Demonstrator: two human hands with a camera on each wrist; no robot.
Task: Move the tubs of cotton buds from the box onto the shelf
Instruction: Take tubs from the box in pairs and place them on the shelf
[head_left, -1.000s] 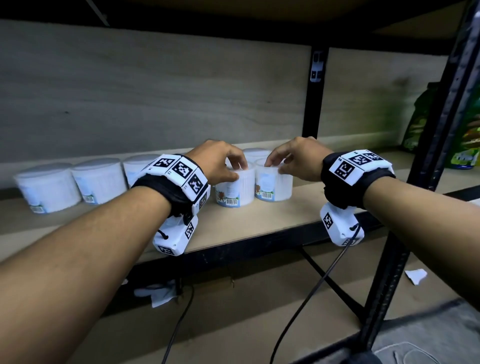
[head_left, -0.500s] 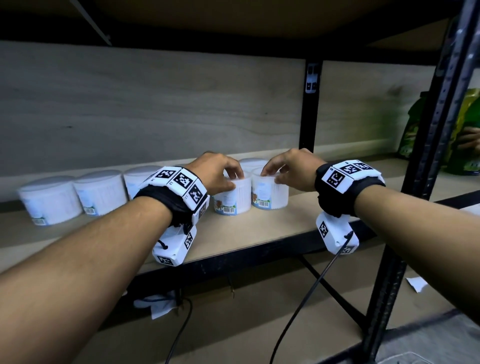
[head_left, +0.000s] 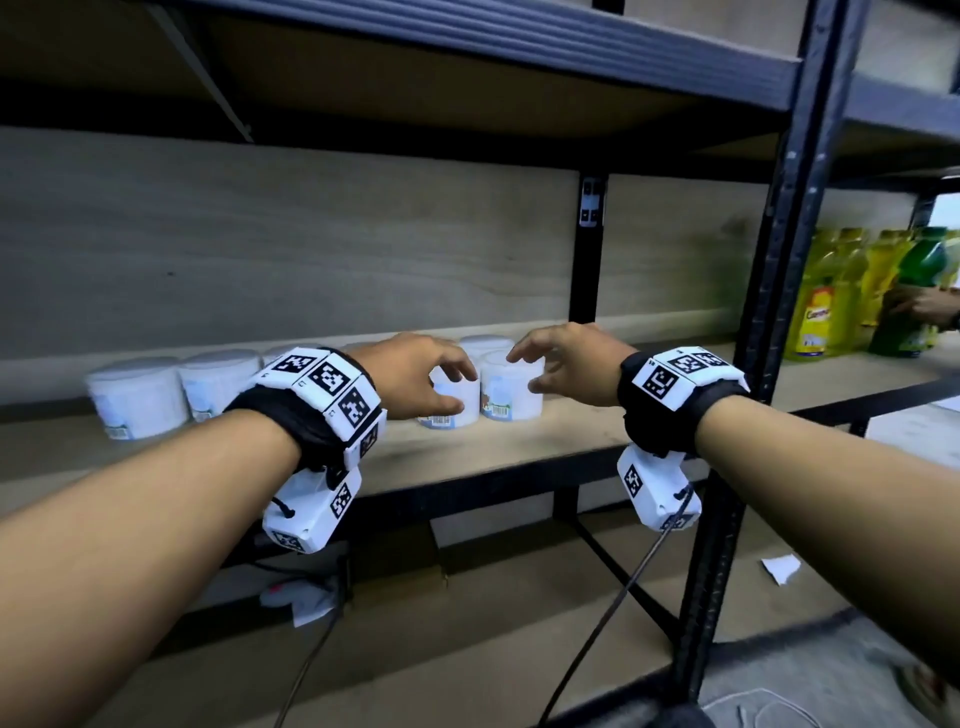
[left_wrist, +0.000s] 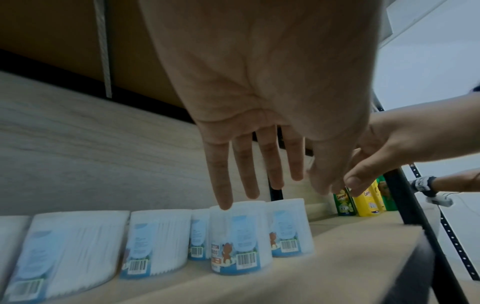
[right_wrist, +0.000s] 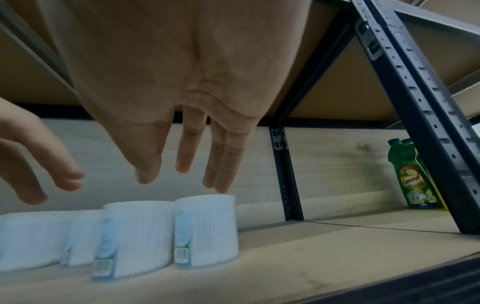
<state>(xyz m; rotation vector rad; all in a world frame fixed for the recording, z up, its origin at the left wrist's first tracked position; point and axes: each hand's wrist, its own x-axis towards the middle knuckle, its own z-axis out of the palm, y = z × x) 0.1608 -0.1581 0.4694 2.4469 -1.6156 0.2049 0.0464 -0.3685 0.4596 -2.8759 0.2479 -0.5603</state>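
Note:
Several white tubs of cotton buds stand upright on the wooden shelf board (head_left: 545, 441). Two sit side by side at the front: the left tub (head_left: 448, 419) (left_wrist: 241, 240) (right_wrist: 137, 236) and the right tub (head_left: 511, 400) (left_wrist: 288, 228) (right_wrist: 207, 228). My left hand (head_left: 462, 389) (left_wrist: 244, 174) hovers just over the left one, fingers straight and spread, holding nothing. My right hand (head_left: 524, 371) (right_wrist: 187, 164) hangs above the right one with relaxed fingers, also empty. More tubs (head_left: 137, 395) line the shelf to the left, and one stands behind (head_left: 485, 343). The box is out of view.
A black upright post (head_left: 779, 312) stands just right of my right wrist. Beyond it are yellow and green bottles (head_left: 841, 296) and another person's hand (head_left: 924, 306). The shelf above (head_left: 467, 47) overhangs closely. Cables and paper scraps lie on the lower board (head_left: 311, 603).
Both hands have let go of the two front tubs and lifted off them, fingers opening. The tubs stay standing on the shelf. The head view has tilted upward.

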